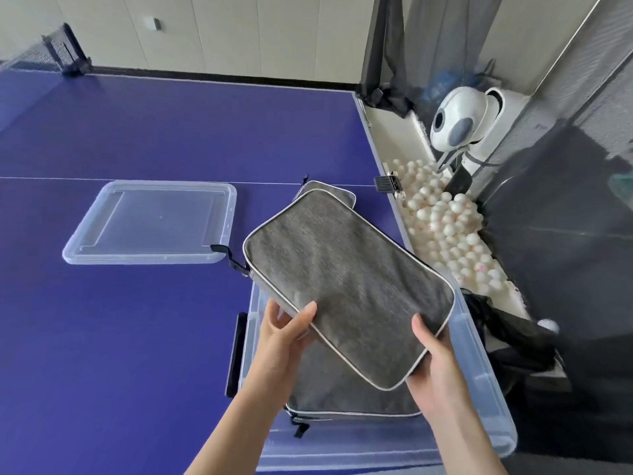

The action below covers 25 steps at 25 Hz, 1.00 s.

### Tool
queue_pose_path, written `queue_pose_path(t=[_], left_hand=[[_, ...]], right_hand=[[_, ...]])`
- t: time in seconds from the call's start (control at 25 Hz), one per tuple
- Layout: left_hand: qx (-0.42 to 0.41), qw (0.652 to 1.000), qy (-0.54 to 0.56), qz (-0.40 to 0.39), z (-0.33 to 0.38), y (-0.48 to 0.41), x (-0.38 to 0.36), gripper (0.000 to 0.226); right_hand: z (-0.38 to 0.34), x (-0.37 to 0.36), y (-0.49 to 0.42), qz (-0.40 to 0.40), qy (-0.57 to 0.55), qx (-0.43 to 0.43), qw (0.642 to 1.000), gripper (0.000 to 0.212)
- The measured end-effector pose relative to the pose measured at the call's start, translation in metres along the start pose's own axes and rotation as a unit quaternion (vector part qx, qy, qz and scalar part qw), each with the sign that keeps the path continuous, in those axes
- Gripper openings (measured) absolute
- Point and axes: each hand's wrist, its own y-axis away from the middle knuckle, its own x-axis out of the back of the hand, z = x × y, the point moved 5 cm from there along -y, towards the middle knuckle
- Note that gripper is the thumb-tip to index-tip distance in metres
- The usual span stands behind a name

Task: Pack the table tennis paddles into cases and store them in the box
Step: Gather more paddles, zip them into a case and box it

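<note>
A grey paddle case (346,282) with pale piping hangs tilted above the clear plastic box (479,382) at the table's right edge. My left hand (284,334) grips its near left edge, thumb on top. My right hand (433,354) grips its near right corner, thumb on top. Inside the box lies another grey case (342,392), zip side toward me. A third grey case (337,190) peeks out on the table behind the held one. No paddle is visible.
The box's clear lid (150,222) lies on the blue table (120,320) to the left. Right of the table, a trough holds several white balls (448,228) beside a white ball machine (459,118) and dark netting. The table net (58,51) stands far left.
</note>
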Motion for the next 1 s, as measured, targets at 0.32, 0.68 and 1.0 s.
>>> queue_pose_path(t=[0.32,0.68,1.0], left_hand=[[0.044,0.98,-0.189,0.038,0.029,-0.007,0.034,0.078],[0.085,0.945,-0.301,0.098,-0.028,0.0,0.036,0.05],[0.118,0.92,-0.342,0.151,-0.068,-0.004,0.066,0.055]], right_hand=[[-0.059,0.06,-0.026,-0.044,0.124,-0.037,0.991,0.035],[-0.041,0.083,-0.053,-0.02,0.286,-0.02,0.958,0.022],[-0.003,0.092,-0.077,-0.011,0.483,0.012,0.875,0.047]])
